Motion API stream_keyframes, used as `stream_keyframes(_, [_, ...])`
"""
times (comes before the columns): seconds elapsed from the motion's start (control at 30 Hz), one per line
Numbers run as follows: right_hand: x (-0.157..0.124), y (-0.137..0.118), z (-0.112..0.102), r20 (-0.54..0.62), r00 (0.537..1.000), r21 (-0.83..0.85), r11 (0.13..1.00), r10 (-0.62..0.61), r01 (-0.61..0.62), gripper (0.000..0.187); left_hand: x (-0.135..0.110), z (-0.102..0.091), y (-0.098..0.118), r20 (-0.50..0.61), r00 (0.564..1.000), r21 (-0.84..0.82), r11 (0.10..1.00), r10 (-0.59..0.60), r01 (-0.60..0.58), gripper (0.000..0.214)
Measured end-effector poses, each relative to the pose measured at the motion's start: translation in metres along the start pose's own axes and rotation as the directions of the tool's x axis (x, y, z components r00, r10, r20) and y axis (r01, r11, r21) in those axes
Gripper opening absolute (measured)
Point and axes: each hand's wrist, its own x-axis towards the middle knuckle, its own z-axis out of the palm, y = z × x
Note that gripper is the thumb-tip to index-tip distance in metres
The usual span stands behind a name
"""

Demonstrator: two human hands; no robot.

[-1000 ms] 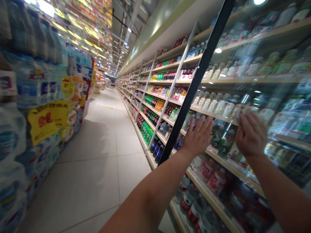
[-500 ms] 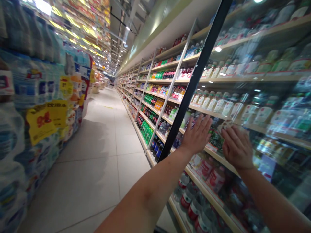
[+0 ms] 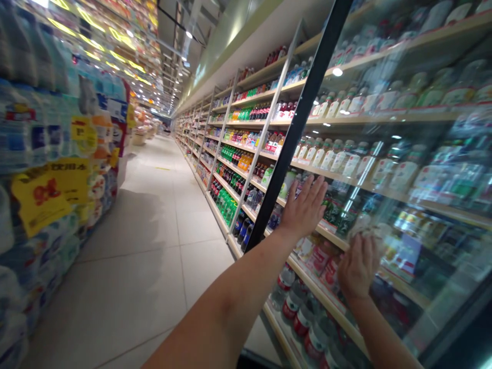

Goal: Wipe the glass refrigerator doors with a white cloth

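Note:
My left hand [image 3: 305,205] lies flat and open on a glass door [image 3: 423,77], fingers spread, just right of the door's black edge frame [image 3: 303,113]. My right hand [image 3: 357,266] is lower and to the right, pressing a small whitish cloth [image 3: 363,224] against the same glass with its fingertips. Behind the glass, blurred bottles [image 3: 346,159] stand in rows on shelves, with red-labelled bottles [image 3: 303,320] near the bottom.
Open shelves of bottled drinks [image 3: 234,154] run down the right side of the aisle. Stacked packs of bottled water [image 3: 34,138] with a yellow sign [image 3: 46,192] line the left. A pale tiled floor [image 3: 149,246] runs between them.
My right hand with the cloth has slid down and to the left across the glass. My left hand has stayed flat near the black frame. The view shifted slightly.

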Motion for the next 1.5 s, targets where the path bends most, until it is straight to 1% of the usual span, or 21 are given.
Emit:
stream_keyframes(0.03, [-0.008,0.001,-0.006,0.094,0.987,0.024,0.992,-0.128,0.127,0.074,0.000,0.000,0.000,-0.002,1.000,-0.001,1.000,0.000,0.000,0.062])
stream_keyframes(0.1, [-0.019,0.009,-0.017,0.243,0.918,0.110,0.949,-0.315,0.296,0.073,0.000,0.000,0.001,0.003,1.000,0.002,1.000,0.003,-0.003,0.062])
stream_keyframes(0.2, [-0.018,0.026,-0.025,0.325,0.849,0.182,0.909,-0.416,0.376,0.070,-0.001,-0.001,0.001,0.021,1.000,0.014,1.000,0.007,-0.007,0.063])
stream_keyframes(0.23, [-0.014,0.032,-0.025,0.314,0.861,0.161,0.916,-0.400,0.367,0.070,-0.001,-0.002,0.001,0.026,1.000,0.017,1.000,0.007,-0.007,0.062])
stream_keyframes(0.3, [-0.002,0.039,-0.019,0.222,0.931,0.074,0.957,-0.290,0.280,0.069,0.000,-0.003,0.001,0.028,1.000,0.019,1.000,0.006,-0.007,0.062])
stream_keyframes(0.37, [0.009,0.038,-0.010,0.049,0.996,0.007,0.997,-0.075,0.075,0.065,0.001,-0.003,0.001,0.027,1.000,0.015,1.000,0.007,-0.007,0.062])
stream_keyframes(0.47, [0.013,0.026,0.001,-0.125,0.978,-0.004,0.985,0.168,-0.170,0.061,-0.001,-0.003,0.003,0.029,1.000,0.004,1.000,-0.004,0.004,0.062])
stream_keyframes(0.57, [-0.003,0.017,-0.002,-0.093,0.991,-0.048,0.994,0.094,-0.099,0.065,-0.019,-0.003,0.005,0.038,0.999,-0.007,1.000,-0.013,0.013,0.062])
stream_keyframes(0.63, [-0.024,0.020,-0.014,0.024,0.998,-0.047,0.997,-0.057,0.058,0.069,-0.041,-0.004,0.004,0.054,0.998,-0.005,1.000,0.023,-0.022,0.061])
stream_keyframes(0.7, [-0.046,0.030,-0.028,0.149,0.973,-0.010,0.983,-0.178,0.181,0.072,-0.066,-0.004,0.002,0.084,0.993,0.004,0.997,0.079,-0.079,0.060])
stream_keyframes(0.77, [-0.061,0.043,-0.038,0.208,0.961,-0.004,0.982,-0.184,0.189,0.073,-0.088,-0.003,-0.001,0.114,0.985,0.009,0.991,0.128,-0.130,0.059])
stream_keyframes(0.87, [-0.056,0.052,-0.036,0.112,0.992,-0.055,0.997,0.057,-0.051,0.069,-0.106,0.001,-0.003,0.114,0.981,0.006,0.987,0.157,-0.159,0.055])
stream_keyframes(0.9, [-0.047,0.048,-0.031,0.048,0.982,-0.056,0.982,0.181,-0.178,0.067,-0.109,0.002,-0.003,0.101,0.983,0.005,0.988,0.155,-0.156,0.055])
stream_keyframes(0.97, [-0.022,0.031,-0.016,-0.052,0.919,-0.013,0.920,0.391,-0.392,0.063,-0.110,0.005,-0.003,0.073,0.987,0.003,0.989,0.145,-0.146,0.054])
stream_keyframes(1.03, [0.001,0.002,0.000,-0.063,0.887,0.035,0.889,0.458,-0.457,0.063,-0.109,0.008,-0.003,0.057,0.989,-0.003,0.991,0.137,-0.137,0.055])
stream_keyframes(1.1, [0.013,-0.031,0.012,0.004,0.944,0.056,0.942,0.331,-0.330,0.063,-0.108,0.010,-0.003,0.060,0.990,-0.012,0.992,0.128,-0.128,0.055])
stream_keyframes(1.17, [0.011,-0.060,0.016,0.122,0.988,0.073,0.992,0.099,-0.108,0.066,-0.107,0.010,-0.003,0.072,0.990,-0.019,0.993,0.121,-0.120,0.054])
stream_keyframes(1.23, [0.000,-0.075,0.014,0.208,0.971,0.113,0.989,-0.120,0.098,0.068,-0.107,0.010,-0.004,0.081,0.989,-0.025,0.993,0.121,-0.120,0.054])
stream_keyframes(1.3, [-0.011,-0.076,0.008,0.235,0.941,0.147,0.966,-0.244,0.214,0.067,-0.107,0.009,-0.004,0.082,0.988,-0.031,0.992,0.128,-0.126,0.054])
stream_keyframes(1.4, [-0.015,-0.059,-0.001,0.245,0.931,0.154,0.959,-0.269,0.237,0.063,-0.107,0.008,-0.004,0.078,0.988,-0.032,0.991,0.135,-0.133,0.054])
stream_keyframes(1.5, [-0.011,-0.040,-0.004,0.243,0.951,0.124,0.978,-0.192,0.166,0.061,-0.107,0.008,-0.004,0.100,0.987,-0.028,0.992,0.127,-0.125,0.055])
